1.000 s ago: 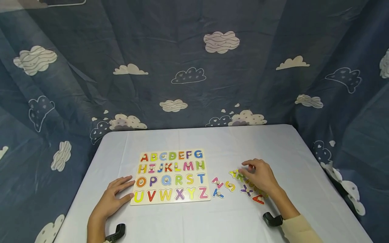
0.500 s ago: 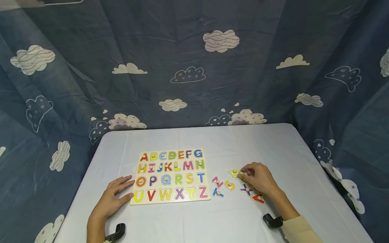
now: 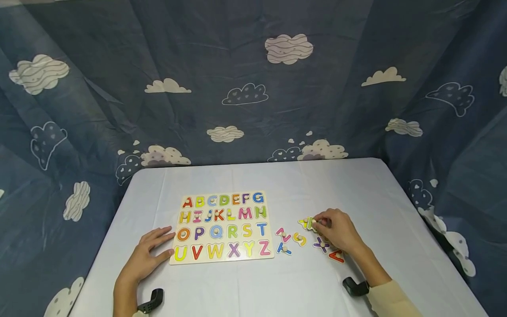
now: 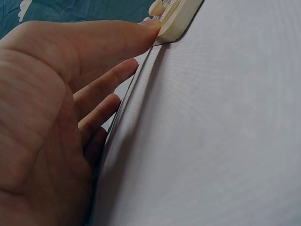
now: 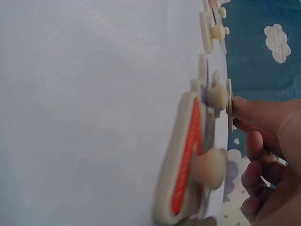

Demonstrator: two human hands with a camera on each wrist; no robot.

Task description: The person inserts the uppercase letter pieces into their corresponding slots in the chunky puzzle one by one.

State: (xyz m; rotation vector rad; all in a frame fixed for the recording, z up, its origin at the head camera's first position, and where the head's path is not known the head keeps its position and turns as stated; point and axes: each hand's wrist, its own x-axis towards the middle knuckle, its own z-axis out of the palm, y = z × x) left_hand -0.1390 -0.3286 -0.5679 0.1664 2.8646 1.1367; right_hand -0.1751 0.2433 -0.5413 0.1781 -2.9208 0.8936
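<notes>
A wooden alphabet board (image 3: pixel 190 242) lies left of centre. Knobbed letters fill its upper rows; the bottom row shows coloured letter shapes without knobs. My left hand (image 3: pixel 144 255) rests against the board's left edge, and its thumb (image 4: pixel 117 41) touches the corner. Between thumb and index finger, my right hand (image 3: pixel 336 226) pinches a green letter piece (image 3: pixel 310 224), which appears edge-on in the right wrist view. Beside it is a yellow Y piece (image 3: pixel 303 222). A purple X piece (image 3: pixel 321 245) and a red V piece (image 3: pixel 336 256) lie near that hand.
Between board and right hand lie a pink Z piece (image 3: pixel 282 234), a blue T piece (image 3: pixel 284 249) and a yellow S piece (image 3: pixel 299 239). My right hand hides part of the pile. A dark cloud-print curtain (image 3: pixel 237 48) stands behind the white table (image 3: pixel 237 290).
My right hand has lowered onto the pieces, closed its fingertips on the green letter piece and lifted slightly. The left hand stays at the board. The head view has tilted slightly.
</notes>
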